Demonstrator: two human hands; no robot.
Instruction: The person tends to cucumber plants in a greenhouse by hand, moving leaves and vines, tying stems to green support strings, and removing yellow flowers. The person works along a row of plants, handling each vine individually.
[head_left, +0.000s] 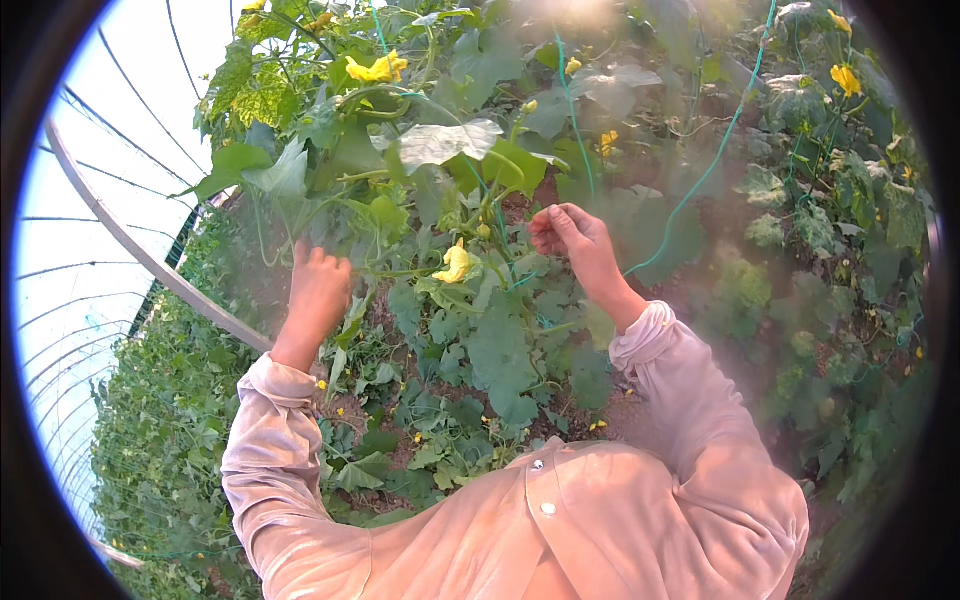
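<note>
My left hand (319, 292) is curled, back of the hand up, around the green stems of a climbing vine (382, 273); its fingertips are hidden. Broad leaves (281, 176) rise just above it. Between my hands, a yellow flower (454, 262) hangs on the vine. To its right, my right hand (570, 236) is raised, thumb against its bent fingers, and I see nothing between them. A slack green twine (701, 180) drops from the upper right and passes behind my right wrist. Another green twine (491, 199) runs down beside the vine stem.
A pale curved pole (157, 262) crosses at the left, before the greenhouse's arched ribs and clear cover (82, 247). Dense leafy plants (172, 420) fill the lower left, with more vines (817, 195) at the right. Another hanging twine (574, 112) stands beyond my hands. Brown soil (626, 416) shows near my body.
</note>
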